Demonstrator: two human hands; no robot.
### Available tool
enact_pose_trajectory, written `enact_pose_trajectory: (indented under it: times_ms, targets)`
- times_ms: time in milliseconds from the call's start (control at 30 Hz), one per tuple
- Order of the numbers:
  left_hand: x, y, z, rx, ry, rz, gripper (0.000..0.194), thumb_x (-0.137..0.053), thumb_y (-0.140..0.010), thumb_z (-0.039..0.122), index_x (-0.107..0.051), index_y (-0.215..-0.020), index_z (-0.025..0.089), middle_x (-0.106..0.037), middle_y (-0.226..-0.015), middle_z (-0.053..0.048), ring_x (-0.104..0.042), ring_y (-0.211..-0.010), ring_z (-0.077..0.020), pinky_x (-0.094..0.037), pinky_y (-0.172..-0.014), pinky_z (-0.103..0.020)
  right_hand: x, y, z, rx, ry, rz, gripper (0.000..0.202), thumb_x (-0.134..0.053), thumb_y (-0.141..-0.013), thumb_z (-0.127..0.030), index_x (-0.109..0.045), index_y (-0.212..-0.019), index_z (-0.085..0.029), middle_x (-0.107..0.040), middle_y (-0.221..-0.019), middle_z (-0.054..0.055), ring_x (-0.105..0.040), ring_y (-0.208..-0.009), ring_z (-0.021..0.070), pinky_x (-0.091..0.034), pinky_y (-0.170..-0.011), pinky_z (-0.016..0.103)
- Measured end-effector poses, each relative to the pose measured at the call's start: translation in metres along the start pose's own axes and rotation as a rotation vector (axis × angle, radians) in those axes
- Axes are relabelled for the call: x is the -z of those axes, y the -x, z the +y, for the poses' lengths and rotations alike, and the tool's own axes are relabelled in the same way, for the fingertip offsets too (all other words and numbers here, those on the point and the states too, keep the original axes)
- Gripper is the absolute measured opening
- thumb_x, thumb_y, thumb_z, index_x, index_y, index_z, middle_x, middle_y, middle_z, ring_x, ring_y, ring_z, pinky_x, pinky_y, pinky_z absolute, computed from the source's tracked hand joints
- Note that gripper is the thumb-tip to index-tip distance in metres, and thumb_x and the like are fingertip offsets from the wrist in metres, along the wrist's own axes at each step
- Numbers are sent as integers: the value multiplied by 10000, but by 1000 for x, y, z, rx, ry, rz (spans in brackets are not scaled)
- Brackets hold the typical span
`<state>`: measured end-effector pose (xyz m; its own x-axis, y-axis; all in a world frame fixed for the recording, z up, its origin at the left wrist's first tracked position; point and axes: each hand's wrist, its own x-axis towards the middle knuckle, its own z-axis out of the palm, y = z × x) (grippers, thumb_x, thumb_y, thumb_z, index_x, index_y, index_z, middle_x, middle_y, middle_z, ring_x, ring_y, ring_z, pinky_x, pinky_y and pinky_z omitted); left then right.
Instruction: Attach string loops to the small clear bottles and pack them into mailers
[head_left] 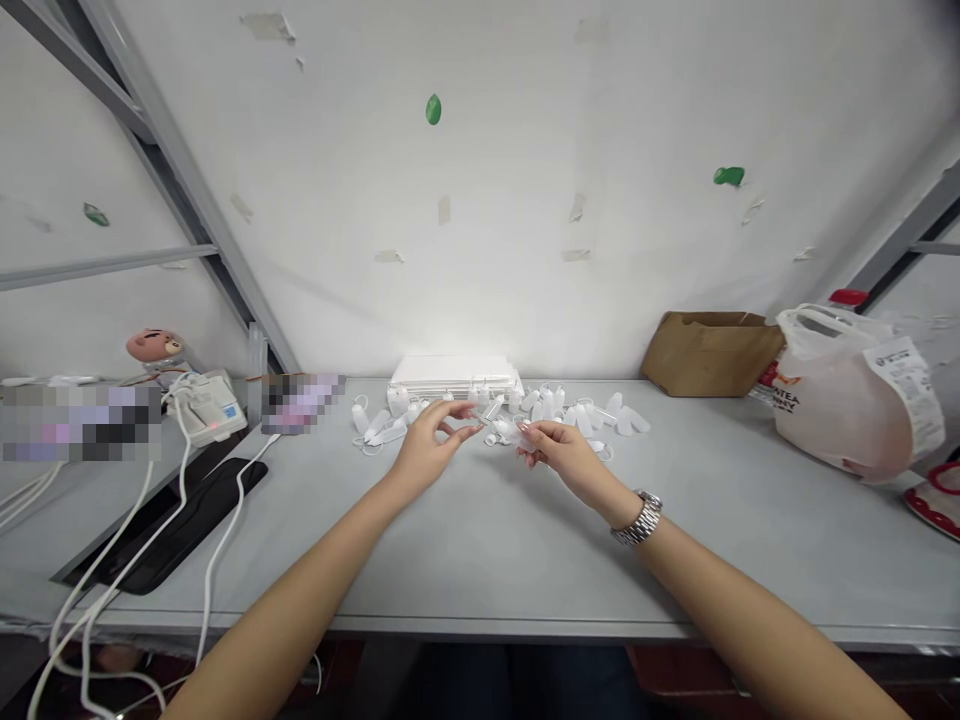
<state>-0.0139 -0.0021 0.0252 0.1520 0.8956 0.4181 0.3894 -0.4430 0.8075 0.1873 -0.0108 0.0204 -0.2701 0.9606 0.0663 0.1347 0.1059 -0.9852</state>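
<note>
My right hand [551, 445] pinches a small translucent white plastic piece [511, 432] between thumb and fingers, above the grey table. Close by on the left, my left hand [439, 435] has its thumb and forefinger curved together at the thin loop [486, 416] at the end of that piece; the exact contact is too small to see clearly. Many similar translucent pieces with thin white loops lie scattered behind and beside both hands, one group [382, 425] to the left and another [592, 412] to the right.
Behind the pieces lies a white stack [456, 368] against the wall. At right stand a brown paper bag [709, 352] and a white plastic bag [847, 410]. White cables [184, 455], a power strip [206, 408] and a black flat object [195, 525] occupy the left side.
</note>
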Motion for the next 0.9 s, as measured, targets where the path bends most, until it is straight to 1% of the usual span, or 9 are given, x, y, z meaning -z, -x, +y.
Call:
enact_pose_trajectory:
  times_ms: [67,133,200,267,367,433,633,767,900]
  targets:
    - [1,1,4,-8,24,-2,418,-641,-688,352,-569,-1091,270,-616,-1067,-23,-528,-1025,-182,-417,-863,-298,1,0,2,-6,-34,-13,369,-496,-785,-493,-574,-687,-146,-562,-663,12,-504,-558,99,-419,-606,254]
    - [0,5,9,27,71,-50,512,-683,-645,337,-546,-1137,301,-619,-1100,-5,-504,-1082,-195,-383,-928,-329,-1,0,3,-11,9,-6,373,-502,-783,-492,-574,-673,-143,-558,-637,8,-499,-546,96,-413,-602,250]
    - [-4,10,14,63,118,-104,511,-693,-634,324,-561,-1127,308,-629,-1103,1,-482,-1126,-208,-367,-958,-345,-4,1,5,-11,82,8,374,-506,-782,-491,-575,-661,-144,-549,-600,0,-500,-539,100,-411,-597,248]
    - [-8,15,17,97,175,-123,407,-681,-647,322,-621,-1048,286,-667,-1028,-2,-530,-1076,-212,-394,-940,-347,-8,2,7,-13,131,5,377,-506,-778,-497,-580,-665,-145,-541,-580,-5,-507,-535,107,-413,-588,251]
    - [-15,18,18,131,244,-80,185,-633,-694,333,-697,-842,242,-696,-942,-9,-600,-965,-210,-434,-906,-346,-12,2,11,-16,153,-12,379,-508,-767,-509,-602,-718,-145,-551,-598,0,-518,-531,114,-421,-574,258]
    - [-16,17,17,155,285,-39,152,-634,-693,332,-701,-774,222,-707,-900,-15,-619,-928,-212,-447,-893,-348,-13,1,12,-19,145,9,390,-508,-760,-519,-609,-745,-143,-568,-631,11,-523,-535,117,-430,-575,265]
    - [-15,10,11,226,490,27,212,-662,-672,268,-655,-853,157,-710,-900,-62,-634,-921,-228,-464,-892,-387,-11,0,11,46,82,170,399,-528,-738,-538,-620,-798,-155,-574,-648,23,-549,-638,151,-461,-670,310]
    - [-15,10,11,197,510,92,233,-658,-683,274,-636,-880,151,-703,-930,-70,-626,-947,-232,-462,-904,-398,-11,2,10,104,40,262,405,-543,-730,-537,-623,-880,-169,-591,-754,40,-552,-667,156,-473,-675,324]
    - [-16,12,8,174,480,102,212,-638,-701,285,-637,-864,150,-699,-934,-74,-629,-938,-229,-460,-907,-398,-12,3,10,137,51,294,373,-533,-754,-507,-622,-886,-170,-571,-742,31,-544,-662,152,-467,-674,320]
